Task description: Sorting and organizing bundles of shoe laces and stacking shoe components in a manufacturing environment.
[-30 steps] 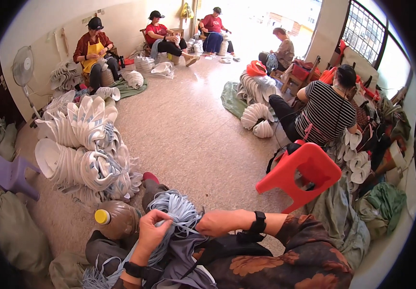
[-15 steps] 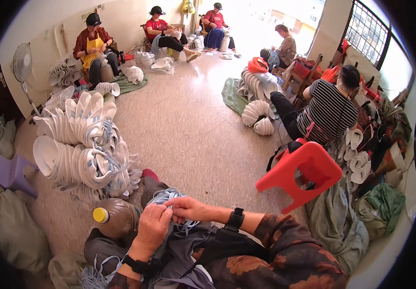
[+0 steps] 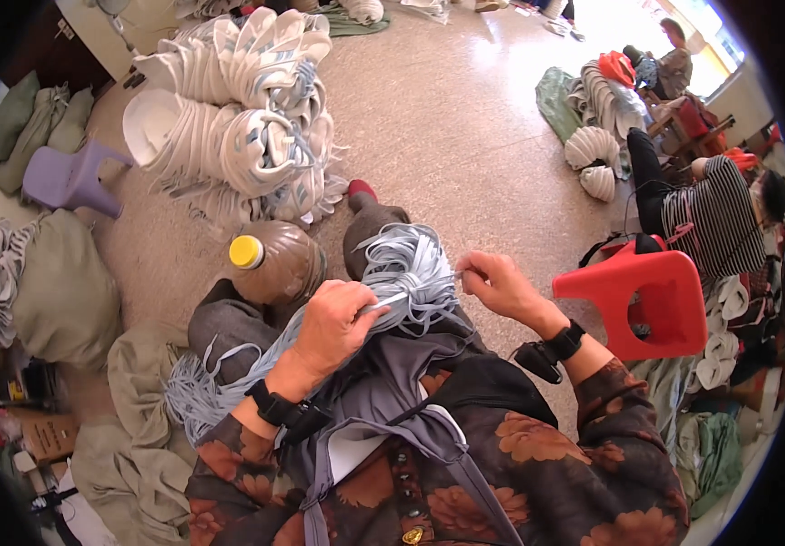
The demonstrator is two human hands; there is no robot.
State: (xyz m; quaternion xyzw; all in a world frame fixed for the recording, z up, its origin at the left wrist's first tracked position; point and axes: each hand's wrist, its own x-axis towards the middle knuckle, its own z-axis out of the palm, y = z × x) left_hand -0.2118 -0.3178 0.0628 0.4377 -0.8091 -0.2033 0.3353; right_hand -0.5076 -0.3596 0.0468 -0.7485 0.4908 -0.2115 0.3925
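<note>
Across my lap lies a thick bundle of pale blue-grey shoelaces (image 3: 402,259), gathered in the middle, with its loose tail (image 3: 201,400) trailing to the left. My left hand (image 3: 329,328) is closed, thumb and forefinger pinching a lace in front of the bundle. At the bundle's right side, my right hand (image 3: 502,287) is also pinched shut, its fingertips on what looks like a lace end. Just left of my knee stands a large brown plastic bottle (image 3: 288,264) with a yellow cap. Beyond it, stacked white shoe uppers (image 3: 220,150) lie in rows on the floor.
To the right is a red plastic stool (image 3: 665,305), near a seated person in a striped shirt (image 3: 715,218). A purple stool (image 3: 70,177) and a stuffed green sack (image 3: 70,287) are at the left. More shoe uppers (image 3: 593,150) lie at far right.
The view has tilted down and turned. My hands, close together before, are now apart, the right one having moved to the bundle's right side.
</note>
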